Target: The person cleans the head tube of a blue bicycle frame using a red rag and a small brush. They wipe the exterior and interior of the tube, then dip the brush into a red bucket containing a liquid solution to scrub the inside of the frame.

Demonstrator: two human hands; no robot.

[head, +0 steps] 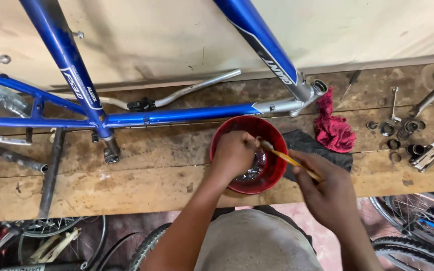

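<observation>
A red plastic bowl (275,134) with dark liquid stands on the worn wooden bench (141,185). My left hand (233,153) is over the bowl, fingers closed around a small part that I cannot make out. My right hand (327,190) grips a yellow-handled brush (288,158); its bristle end touches the spot by my left fingers above the liquid. A blue bicycle frame (177,114) lies upside down across the bench behind the bowl.
A red rag (333,128) and a black cloth (311,145) lie right of the bowl. Several metal rings and small bike parts (403,131) are scattered at the right. Silver handlebars (187,90) rest by the wall. Wheels (418,226) stand below the bench.
</observation>
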